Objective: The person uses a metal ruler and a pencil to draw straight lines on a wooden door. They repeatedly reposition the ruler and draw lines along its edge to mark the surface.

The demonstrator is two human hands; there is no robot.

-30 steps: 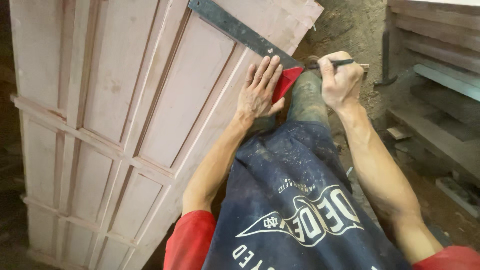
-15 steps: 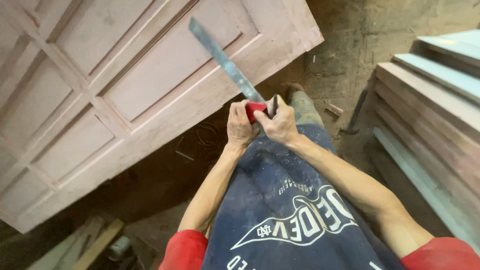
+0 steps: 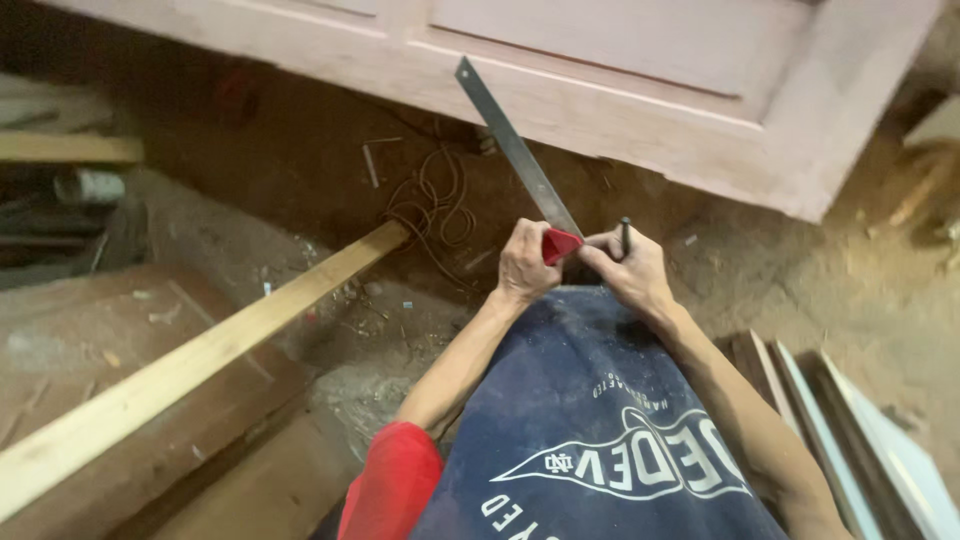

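A long timber batten (image 3: 190, 355) lies on the dirt floor to my left. My left hand (image 3: 524, 266) is closed around the red stock of the try square (image 3: 556, 243), blade angled up toward the pink panelled door (image 3: 640, 90). My right hand (image 3: 628, 272) pinches a dark pencil (image 3: 625, 234) upright while steadying the stock. I judge I'm between marks; next calls for reseating the square against an edge.

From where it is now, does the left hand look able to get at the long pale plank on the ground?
Probably not without letting go: the left hand is closed on the square's red handle, and the plank lies low to its left, though nothing blocks it.
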